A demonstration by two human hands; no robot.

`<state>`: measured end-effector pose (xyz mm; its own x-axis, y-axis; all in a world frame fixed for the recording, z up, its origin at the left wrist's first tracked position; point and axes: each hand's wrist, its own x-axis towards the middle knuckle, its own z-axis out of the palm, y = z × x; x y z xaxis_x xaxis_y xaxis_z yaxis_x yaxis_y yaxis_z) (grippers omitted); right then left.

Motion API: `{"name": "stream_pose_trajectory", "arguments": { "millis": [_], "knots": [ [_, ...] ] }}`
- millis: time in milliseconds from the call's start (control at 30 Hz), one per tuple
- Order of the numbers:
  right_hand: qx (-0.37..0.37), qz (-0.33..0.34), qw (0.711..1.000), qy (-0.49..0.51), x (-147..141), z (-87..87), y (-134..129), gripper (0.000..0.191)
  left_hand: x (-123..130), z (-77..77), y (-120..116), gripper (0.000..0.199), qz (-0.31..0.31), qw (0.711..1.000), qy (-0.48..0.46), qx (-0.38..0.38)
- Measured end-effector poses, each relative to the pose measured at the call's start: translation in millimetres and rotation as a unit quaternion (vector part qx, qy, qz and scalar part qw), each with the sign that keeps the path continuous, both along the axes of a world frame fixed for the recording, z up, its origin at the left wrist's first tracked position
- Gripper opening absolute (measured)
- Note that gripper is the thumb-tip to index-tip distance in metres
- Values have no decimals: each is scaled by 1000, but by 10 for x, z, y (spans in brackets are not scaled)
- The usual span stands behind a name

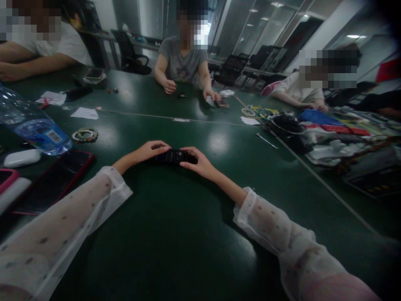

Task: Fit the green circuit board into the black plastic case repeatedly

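Note:
A small black device [171, 157] with faint light markings on its dark face lies low over the green table, between my two hands. At its left end my left hand [149, 151] is closed on it, with the thumb along the upper edge. My right hand [202, 164] grips the other end between thumb and fingers. Parts of the device are covered by my fingers, so its exact kind cannot be made out. Sheer white sleeves with dark stars cover both my forearms.
A water bottle [37, 129], a red-edged phone [59, 179], a white case [22, 158] and bracelets [85, 135] lie on the left. A wrench [266, 141] and piled cables and bags [332, 125] are on the right. People sit across the table [150, 234].

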<state>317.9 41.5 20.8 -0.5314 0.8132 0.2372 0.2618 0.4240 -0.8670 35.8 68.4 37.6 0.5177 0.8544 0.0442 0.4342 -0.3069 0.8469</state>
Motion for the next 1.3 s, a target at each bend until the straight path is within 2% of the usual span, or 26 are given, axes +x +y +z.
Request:
{"name": "stream_pose_trajectory", "arguments": {
  "millis": [233, 700, 867, 1033, 1300],
  "knots": [
    [-31, 7, 999, 21, 12, 37, 3, 59, 3, -17, 7, 51, -3, 1000, -15, 0],
    [-20, 3, 1000, 10, 3, 8, 12, 58, 12, -6, -1, 52, 5, 1000, -8, -2],
    [4, -4, 1000, -10, 2, -18, 7, 55, 9, -18, 8, 53, 9, 1000, -2, 5],
    [55, -48, 995, -63, -4, 10, -33, 53, 5, -51, 27, 55, 17, 1000, -6, 15],
    [76, -65, 991, -89, 7, 19, -45, 53, 7, -69, 34, 53, 31, 999, -10, 19]
  ]
}}
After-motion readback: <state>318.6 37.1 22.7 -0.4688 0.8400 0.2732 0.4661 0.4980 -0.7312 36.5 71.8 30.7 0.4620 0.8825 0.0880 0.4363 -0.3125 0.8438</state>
